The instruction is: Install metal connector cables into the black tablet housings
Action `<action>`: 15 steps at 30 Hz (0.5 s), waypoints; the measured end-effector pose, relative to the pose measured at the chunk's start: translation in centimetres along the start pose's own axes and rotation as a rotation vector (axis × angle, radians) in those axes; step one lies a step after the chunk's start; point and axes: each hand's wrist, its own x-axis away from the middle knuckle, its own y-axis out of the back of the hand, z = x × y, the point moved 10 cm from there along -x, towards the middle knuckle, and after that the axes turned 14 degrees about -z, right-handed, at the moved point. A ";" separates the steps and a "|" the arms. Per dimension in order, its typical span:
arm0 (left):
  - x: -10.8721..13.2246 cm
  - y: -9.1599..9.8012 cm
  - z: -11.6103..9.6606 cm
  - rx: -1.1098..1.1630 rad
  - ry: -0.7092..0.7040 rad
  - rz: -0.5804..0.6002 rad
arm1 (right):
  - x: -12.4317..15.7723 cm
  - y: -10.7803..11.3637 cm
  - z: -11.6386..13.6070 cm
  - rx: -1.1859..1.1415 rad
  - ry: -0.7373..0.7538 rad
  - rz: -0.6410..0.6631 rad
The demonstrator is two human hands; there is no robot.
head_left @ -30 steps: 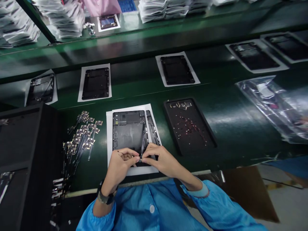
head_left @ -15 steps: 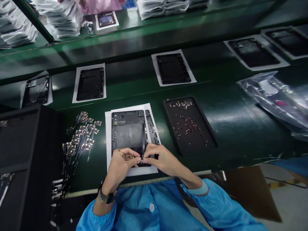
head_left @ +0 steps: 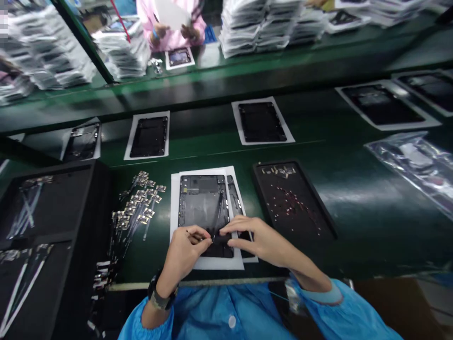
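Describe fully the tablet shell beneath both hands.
The tablet shell is black, rectangular and shallow, plastic-looking, with a shiny floor, small edge fittings and a yellowish patch near its far left corner. A dark strip slants along its right side. It lies flat on white paper, partly under the left hand and right hand; contact unclear.

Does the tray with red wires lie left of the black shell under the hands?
No, the tray lies right of the shell.

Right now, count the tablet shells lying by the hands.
2. One shell lies beneath the left hand and right hand, on a white sheet; the other shell shows along its right side, partly covered by that sheet. More may be hidden underneath.
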 end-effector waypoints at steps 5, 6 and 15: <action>-1.5 5.1 -2.7 -0.261 -0.332 -0.260 | -8.0 3.8 5.0 0.163 0.081 -0.110; -2.3 6.0 -3.7 -0.283 -0.410 -0.314 | -10.7 3.6 5.4 0.186 0.050 -0.109; -15.1 7.2 -8.3 -0.417 -0.403 -0.219 | -30.4 -5.3 3.9 0.310 -0.446 -0.266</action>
